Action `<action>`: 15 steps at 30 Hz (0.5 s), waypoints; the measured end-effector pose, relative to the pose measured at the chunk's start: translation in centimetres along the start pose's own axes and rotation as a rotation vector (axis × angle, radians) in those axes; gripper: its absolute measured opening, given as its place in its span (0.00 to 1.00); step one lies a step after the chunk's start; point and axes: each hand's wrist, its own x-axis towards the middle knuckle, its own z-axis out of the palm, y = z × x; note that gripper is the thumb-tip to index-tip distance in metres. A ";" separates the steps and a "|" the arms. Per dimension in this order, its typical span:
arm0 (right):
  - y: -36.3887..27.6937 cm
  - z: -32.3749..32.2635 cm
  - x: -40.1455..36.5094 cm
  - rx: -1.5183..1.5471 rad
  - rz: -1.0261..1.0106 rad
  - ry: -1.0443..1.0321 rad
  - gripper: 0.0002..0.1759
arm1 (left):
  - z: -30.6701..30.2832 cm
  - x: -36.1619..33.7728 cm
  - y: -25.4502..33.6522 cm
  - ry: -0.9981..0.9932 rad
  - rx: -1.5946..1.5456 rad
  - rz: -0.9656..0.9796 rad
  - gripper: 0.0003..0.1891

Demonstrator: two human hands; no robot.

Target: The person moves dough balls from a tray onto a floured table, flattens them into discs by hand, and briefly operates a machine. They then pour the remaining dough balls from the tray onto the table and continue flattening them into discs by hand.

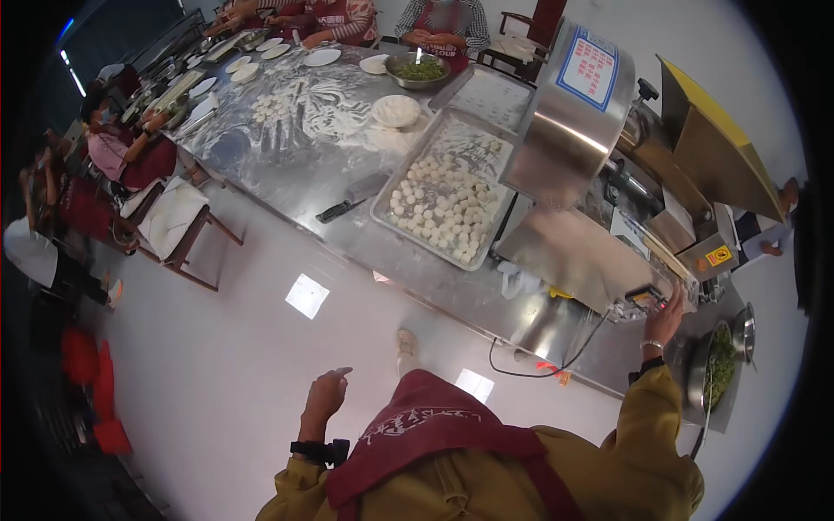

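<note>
Low in the centre, the person's bare left hand [327,395] hung over the floor, fingers curled, though I couldn't tell how tightly. At right, the bare right hand [665,323] stretched its fingers apart at the small black control panel [645,298] of a big silver metal machine [556,139]. Beyond, above centre, round white dough pieces [443,208] filled a rectangular metal tray [473,136].

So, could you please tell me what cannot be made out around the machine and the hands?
Head view: whether the right hand presses the control panel; that detail is too small.
Head view: whether the left hand holds anything; its palm is turned away.
Head view: the inside of the machine; its casing hides it.
Head view: the small lettering on the label; blurred.
</note>
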 end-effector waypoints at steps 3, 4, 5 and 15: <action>-0.6 -0.4 0.1 -0.028 0.026 -0.015 0.52 | -1.0 4.2 0.2 -0.032 0.014 0.011 0.17; -0.4 -0.4 0.1 -0.041 0.022 -0.015 0.52 | -1.4 5.6 0.2 -0.036 0.023 0.033 0.17; -0.4 -0.3 0.0 -0.056 0.016 -0.016 0.52 | -1.8 7.1 0.1 -0.041 0.032 0.054 0.17; -1.5 -1.4 0.3 -0.050 0.029 -0.053 0.52 | -8.0 18.3 2.7 -0.076 0.138 0.086 0.17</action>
